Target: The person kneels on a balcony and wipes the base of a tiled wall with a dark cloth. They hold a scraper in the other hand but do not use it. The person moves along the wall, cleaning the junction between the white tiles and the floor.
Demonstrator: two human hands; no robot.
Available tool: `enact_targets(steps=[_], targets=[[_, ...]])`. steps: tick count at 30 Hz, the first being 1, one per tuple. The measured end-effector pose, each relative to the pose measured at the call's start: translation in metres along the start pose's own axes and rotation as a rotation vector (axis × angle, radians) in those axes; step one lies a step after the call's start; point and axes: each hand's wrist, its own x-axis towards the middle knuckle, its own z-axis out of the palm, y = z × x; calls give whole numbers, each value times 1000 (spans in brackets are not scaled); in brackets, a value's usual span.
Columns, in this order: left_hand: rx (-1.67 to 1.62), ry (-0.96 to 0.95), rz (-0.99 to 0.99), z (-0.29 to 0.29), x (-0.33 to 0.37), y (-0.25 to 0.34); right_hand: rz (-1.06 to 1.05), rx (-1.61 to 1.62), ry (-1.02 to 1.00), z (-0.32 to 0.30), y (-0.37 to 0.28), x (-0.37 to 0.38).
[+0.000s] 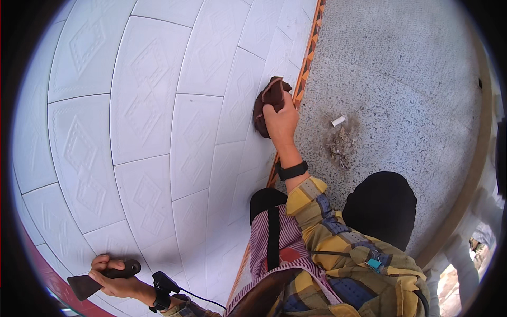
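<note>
My right hand (281, 124) grips a dark brown cloth (260, 115) and presses it against the white tiled wall (145, 95), close to the wall's foot. Part of the cloth bunches up above my fingers. At the lower left, my left hand (120, 286) is closed around the dark handle of a scraper (84, 287). Its flat, wide blade points away to the left, and the tool is held close to the wall tiles. Both wrists wear black straps.
A patterned orange and black border strip (303, 79) runs along the wall's foot. On the speckled grey floor (401, 100) lie a small heap of dirt (341, 143) and a short white cylinder (338, 121). My knees are close by. Pale balusters (472, 211) stand at the right edge.
</note>
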Motion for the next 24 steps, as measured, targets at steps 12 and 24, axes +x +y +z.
enact_targets(steps=[12,24], targets=[[-35,-2,46,0,-2,-5,200,-368,-97,-14,51,-63],[-64,-25,10,1,-8,-1,291,-490,-489,-44,79,-112]])
